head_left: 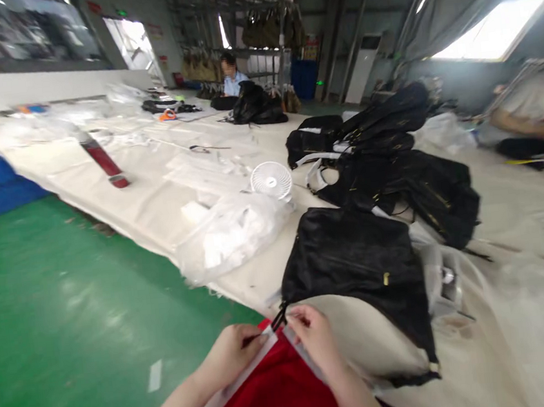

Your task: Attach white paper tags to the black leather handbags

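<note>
A black bag (355,253) with a small gold zipper pull lies at the table's near edge, its pale curved opening or lining toward me. From its near left corner a thin black strap (279,319) runs down between my hands. My left hand (232,353) is closed in a pinch at the lower end of this strap. My right hand (313,330) is closed too, thumb against fingers, beside the bag's corner. What lies between its fingertips is too small to make out. Below both hands is red cloth with pale edges (277,391), at my body.
Clear plastic bags (236,233) and a white fan (271,181) stand left of the bag. More black bags (396,177) are piled behind it. A red tube (105,163) lies farther left. One person (233,77) sits at the far end; another person's arm (521,125) is at right.
</note>
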Demonstrator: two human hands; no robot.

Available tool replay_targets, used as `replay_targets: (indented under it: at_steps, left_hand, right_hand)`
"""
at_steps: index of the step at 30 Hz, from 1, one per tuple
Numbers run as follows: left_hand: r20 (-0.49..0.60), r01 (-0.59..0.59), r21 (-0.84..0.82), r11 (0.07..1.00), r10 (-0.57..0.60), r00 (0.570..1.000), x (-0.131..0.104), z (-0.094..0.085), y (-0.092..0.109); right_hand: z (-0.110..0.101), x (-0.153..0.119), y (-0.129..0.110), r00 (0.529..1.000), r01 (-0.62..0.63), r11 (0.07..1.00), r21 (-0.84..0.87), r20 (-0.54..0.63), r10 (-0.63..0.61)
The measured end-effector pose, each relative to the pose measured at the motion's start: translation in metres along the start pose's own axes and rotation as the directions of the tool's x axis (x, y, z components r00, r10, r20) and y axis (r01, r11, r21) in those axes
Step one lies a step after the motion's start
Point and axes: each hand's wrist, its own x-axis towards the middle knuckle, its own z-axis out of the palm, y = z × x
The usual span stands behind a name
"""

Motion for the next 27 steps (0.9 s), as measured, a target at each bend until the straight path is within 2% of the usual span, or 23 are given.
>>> replay_targets:
  at_steps: [3, 5, 8, 10, 16, 20, 23, 27]
  left_hand:
    - [0.013, 0.065, 0.0, 0.998, -0.065, 0.998, 0.001, -0.004, 0.009]
    - [0.024, 0.098, -0.003, 0.995, -0.097, 0.995, -0.001, -0.004, 0.013]
    - [0.032, 0.138, -0.019, 0.99, -0.137, 0.99, -0.007, -0.004, 0.015]
    - [0.022, 0.167, -0.023, 0.986, -0.167, 0.986, -0.008, -0.003, 0.013]
    - [-0.035, 0.188, 0.002, 0.982, -0.188, 0.982, 0.008, 0.005, 0.006]
    - [-0.075, 0.182, 0.015, 0.983, -0.18, 0.981, 0.022, 0.008, 0.012]
    - [-0.094, 0.158, 0.006, 0.987, -0.157, 0.983, 0.031, 0.007, 0.018]
    - [-0.13, 0.152, 0.008, 0.988, -0.149, 0.98, 0.041, 0.007, 0.023]
  right_hand:
    - [0.001, 0.003, 0.008, 0.998, 0.056, 0.998, -0.025, -0.036, -0.057]
    - [0.003, 0.002, 0.007, 0.989, 0.143, 0.987, -0.079, -0.035, -0.146]
    - [0.007, -0.001, 0.002, 0.956, 0.292, 0.943, -0.157, 0.029, -0.292]
    - [0.01, -0.002, 0.001, 0.939, 0.343, 0.92, -0.192, 0.073, -0.335]
    - [0.012, -0.002, 0.003, 0.944, 0.326, 0.924, -0.199, 0.112, -0.309]
    - [0.005, -0.003, 0.004, 0.973, 0.229, 0.959, -0.166, 0.016, -0.23]
    - [0.0, -0.002, 0.006, 0.972, 0.204, 0.959, -0.197, -0.071, -0.222]
    - [0.0, 0.002, 0.015, 0.98, 0.165, 0.965, -0.204, -0.08, -0.184]
